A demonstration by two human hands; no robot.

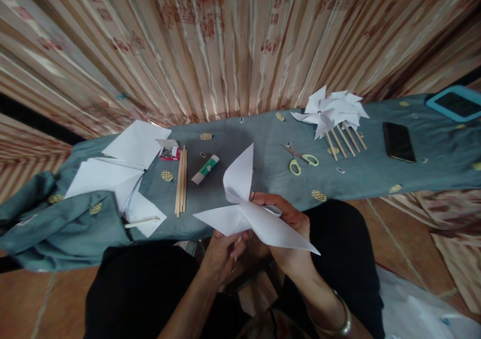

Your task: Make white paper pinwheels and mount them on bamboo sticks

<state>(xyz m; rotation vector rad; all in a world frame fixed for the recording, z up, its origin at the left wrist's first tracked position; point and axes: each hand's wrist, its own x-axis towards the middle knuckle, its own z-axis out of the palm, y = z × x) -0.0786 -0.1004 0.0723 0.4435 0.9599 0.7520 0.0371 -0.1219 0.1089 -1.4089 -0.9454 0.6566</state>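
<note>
A white paper pinwheel (259,219) with its blades folded toward the middle is held above my lap, near the table's front edge. My right hand (289,229) grips it from the right, with the fingers partly behind the paper. My left hand (223,254) is closed at the lower edge of the pinwheel, its fingertips pinched together under a blade. A thin pale thing shows below those fingertips, too small to name. Beyond the pinwheel lie a green and white glue stick (206,170) and scissors with yellow-green handles (303,161).
Wooden sticks (181,181) lie beside a small open red box of pins (170,151). Paper sheets (101,176) and a pen (143,222) are at the left. Several finished pinwheels (334,111), a phone (399,142) and a blue-framed tablet (456,103) lie at the right.
</note>
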